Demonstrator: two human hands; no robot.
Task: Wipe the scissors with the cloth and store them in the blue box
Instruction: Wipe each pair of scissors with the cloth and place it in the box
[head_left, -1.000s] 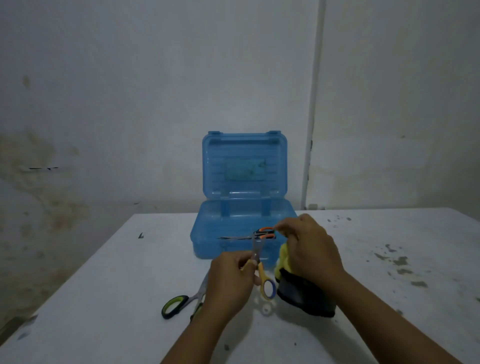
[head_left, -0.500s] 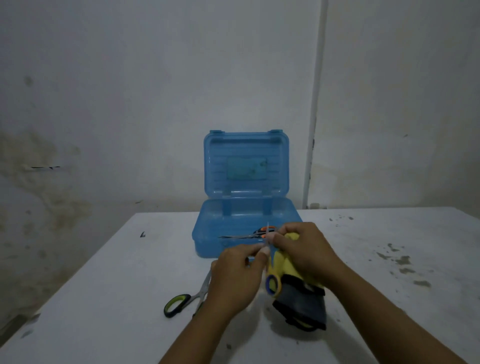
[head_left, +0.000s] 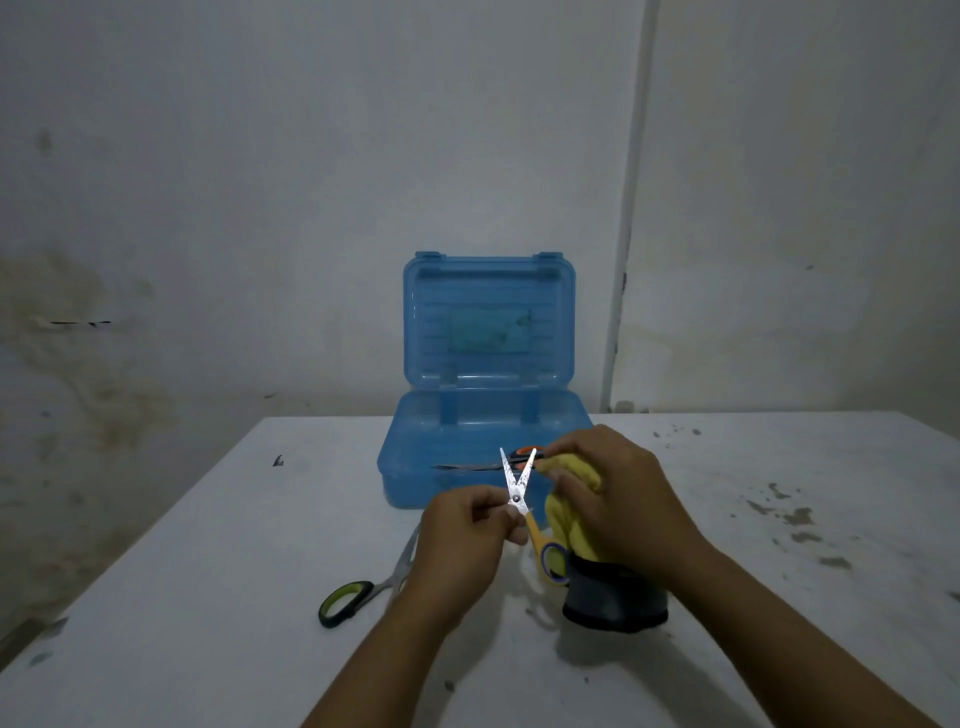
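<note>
My left hand (head_left: 467, 525) pinches a small pair of yellow-handled scissors (head_left: 519, 488) near the pivot, its blades spread in a V pointing up. My right hand (head_left: 618, 499) grips a yellow and dark grey cloth (head_left: 571, 514), whose yellow end touches the right blade. The blue box (head_left: 441, 467) stands behind them with its lid up, and a pair of orange-handled scissors (head_left: 524, 451) lies inside. A green-handled pair of scissors (head_left: 353, 597) lies on the table to the left, partly hidden by my left wrist.
The white table (head_left: 208, 597) has dark stains on its right side. A wall stands right behind the box, with a pipe (head_left: 628, 208) running down it.
The yellow scissors' blades have swung up and opened into a V. My right hand has brought the cloth's yellow end up to the right blade.
</note>
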